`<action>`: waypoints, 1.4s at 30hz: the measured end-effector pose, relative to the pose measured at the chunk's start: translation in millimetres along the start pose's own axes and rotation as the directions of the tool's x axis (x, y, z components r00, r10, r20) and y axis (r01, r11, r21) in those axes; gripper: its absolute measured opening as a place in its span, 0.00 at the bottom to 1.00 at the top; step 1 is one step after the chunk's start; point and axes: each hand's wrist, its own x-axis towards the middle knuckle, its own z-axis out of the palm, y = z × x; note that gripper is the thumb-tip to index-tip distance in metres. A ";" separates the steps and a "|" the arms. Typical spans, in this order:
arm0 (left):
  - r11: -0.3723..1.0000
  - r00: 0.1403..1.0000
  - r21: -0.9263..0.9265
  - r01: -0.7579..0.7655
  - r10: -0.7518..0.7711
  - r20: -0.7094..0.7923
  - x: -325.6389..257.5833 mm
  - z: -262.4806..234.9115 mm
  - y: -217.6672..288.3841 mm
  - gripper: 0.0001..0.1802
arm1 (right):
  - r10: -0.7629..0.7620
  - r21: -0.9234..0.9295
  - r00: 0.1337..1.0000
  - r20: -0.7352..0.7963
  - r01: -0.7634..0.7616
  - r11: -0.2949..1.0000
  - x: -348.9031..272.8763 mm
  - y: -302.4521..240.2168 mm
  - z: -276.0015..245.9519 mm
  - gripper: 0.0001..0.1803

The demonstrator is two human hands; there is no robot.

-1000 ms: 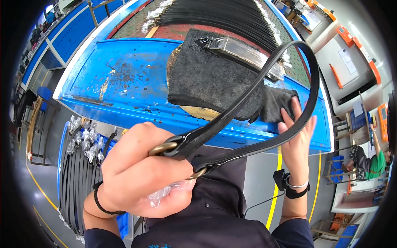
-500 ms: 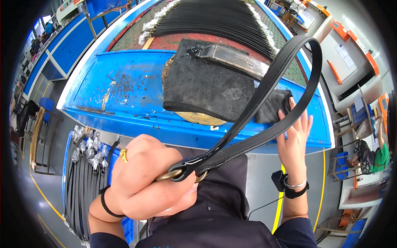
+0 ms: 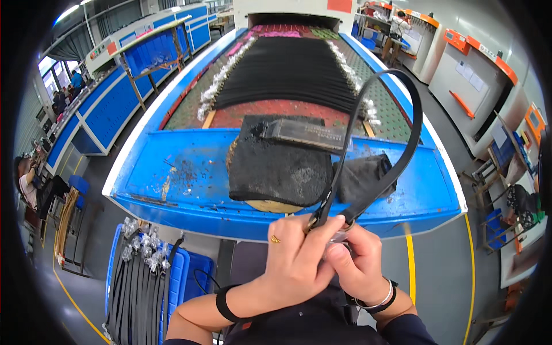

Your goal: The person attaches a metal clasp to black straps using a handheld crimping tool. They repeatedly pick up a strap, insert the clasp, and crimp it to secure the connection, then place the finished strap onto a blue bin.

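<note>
A stitched black leather strap (image 3: 416, 115) arches up from my hands in a tall loop, its ends meeting between my fingers with a brass ring and some clear plastic wrap there. My left hand (image 3: 293, 261) is closed round one end. Against it, my right hand (image 3: 361, 264) pinches the other end at the plastic. Beyond the loop lies a pad wrapped in black cloth (image 3: 270, 172), a yellowish base showing under its edge. A clear block (image 3: 305, 135) rests on top of the pad. Beside it is a folded black cloth (image 3: 371, 175), partly hidden by the strap.
The blue worktable (image 3: 144, 167) adjoins a conveyor where many black straps (image 3: 282, 69) lie side by side, ends wrapped in plastic. More straps (image 3: 135, 287) hang over a blue crate (image 3: 181, 276) at my lower left. People sit at far left and work at far right.
My right hand has left the folded cloth and joined my left at the strap's ends. My left hand has moved right with the strap. The view has tilted up.
</note>
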 end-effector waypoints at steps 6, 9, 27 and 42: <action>0.996 0.980 -0.083 0.024 -0.007 0.200 14.9 -17.4 10.3 0.29 | 0.160 0.290 0.986 -0.053 -0.138 0.947 7.0 -1.6 -11.1 0.12; 0.995 0.975 -0.089 0.043 -0.022 0.220 26.3 -38.1 1.6 0.23 | 0.188 0.369 0.977 -0.104 -0.138 0.919 13.4 2.7 -32.4 0.08; 0.915 0.951 0.395 0.086 -0.193 0.241 137.1 -131.0 -239.2 0.10 | 0.005 -0.920 1.000 -0.024 -0.024 0.392 133.6 62.2 -191.4 0.09; 0.760 0.730 0.555 0.339 -0.584 0.354 135.2 -101.6 -351.9 0.11 | 0.141 -0.937 0.986 0.089 0.035 0.348 191.9 135.4 -167.0 0.09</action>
